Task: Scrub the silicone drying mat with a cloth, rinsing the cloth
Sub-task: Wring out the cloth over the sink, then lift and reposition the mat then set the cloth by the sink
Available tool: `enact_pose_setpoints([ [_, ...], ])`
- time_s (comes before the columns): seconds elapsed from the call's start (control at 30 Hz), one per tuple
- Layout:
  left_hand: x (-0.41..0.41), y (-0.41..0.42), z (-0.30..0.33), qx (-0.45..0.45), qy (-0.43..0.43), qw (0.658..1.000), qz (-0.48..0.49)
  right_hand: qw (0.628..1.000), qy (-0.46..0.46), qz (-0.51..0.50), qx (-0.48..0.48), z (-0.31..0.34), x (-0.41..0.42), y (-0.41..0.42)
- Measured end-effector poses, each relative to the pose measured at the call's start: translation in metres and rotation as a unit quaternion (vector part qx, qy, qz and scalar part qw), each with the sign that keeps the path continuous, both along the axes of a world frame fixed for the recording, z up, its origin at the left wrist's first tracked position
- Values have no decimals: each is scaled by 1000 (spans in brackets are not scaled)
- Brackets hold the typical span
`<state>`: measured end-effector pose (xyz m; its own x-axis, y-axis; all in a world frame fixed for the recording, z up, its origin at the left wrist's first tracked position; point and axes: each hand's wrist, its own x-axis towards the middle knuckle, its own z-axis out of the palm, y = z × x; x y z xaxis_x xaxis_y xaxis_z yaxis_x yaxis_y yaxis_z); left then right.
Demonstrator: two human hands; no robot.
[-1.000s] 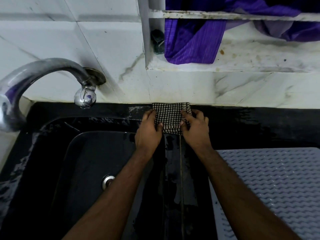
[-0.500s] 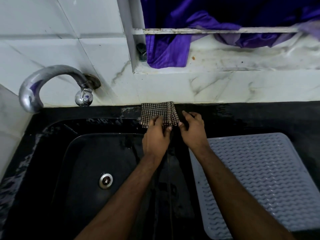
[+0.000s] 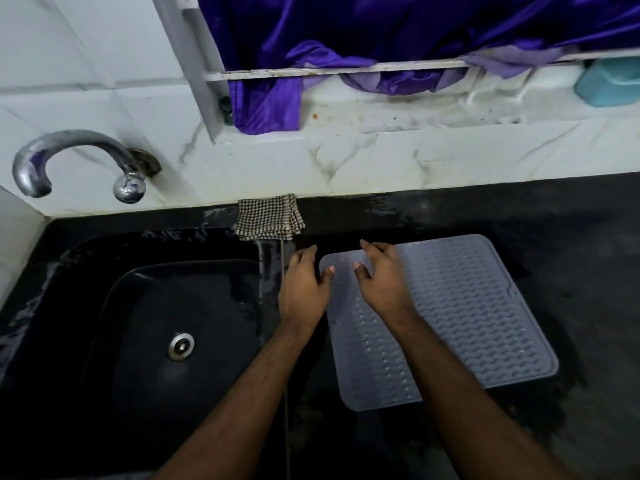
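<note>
The cloth (image 3: pixel 268 218) is checked in black and white. The silicone drying mat (image 3: pixel 467 306) is pale grey with a raised wavy pattern. The sink (image 3: pixel 104 289) and counter (image 3: pixel 571 237) are glossy black, the wall tiles (image 3: pixel 86 64) white with grey veins, the curtain (image 3: pixel 381 29) purple.

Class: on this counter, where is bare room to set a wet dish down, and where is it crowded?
Bare counter lies right of the drying mat and behind it. Crowded: the mat's near-left corner under left hand and right hand, and the checked cloth by the wall.
</note>
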<state>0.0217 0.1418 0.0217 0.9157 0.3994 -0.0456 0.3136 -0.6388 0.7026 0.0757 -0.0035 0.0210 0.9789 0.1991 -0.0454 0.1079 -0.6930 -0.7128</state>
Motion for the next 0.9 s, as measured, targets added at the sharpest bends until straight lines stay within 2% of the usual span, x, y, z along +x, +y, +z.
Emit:
enact_pose_setpoints([
  [0.27,-18,-62,-12,-14,44,998,38,1000,11,1,-8,-11,-1,-78],
  [0.67,-28,-111,-27,-15,88,992,88,1000,24,-14,-5,-23,7,-164],
  [0.9,-36,-117,-35,80,167,974,131,994,21,-86,-67,-31,16,-219],
])
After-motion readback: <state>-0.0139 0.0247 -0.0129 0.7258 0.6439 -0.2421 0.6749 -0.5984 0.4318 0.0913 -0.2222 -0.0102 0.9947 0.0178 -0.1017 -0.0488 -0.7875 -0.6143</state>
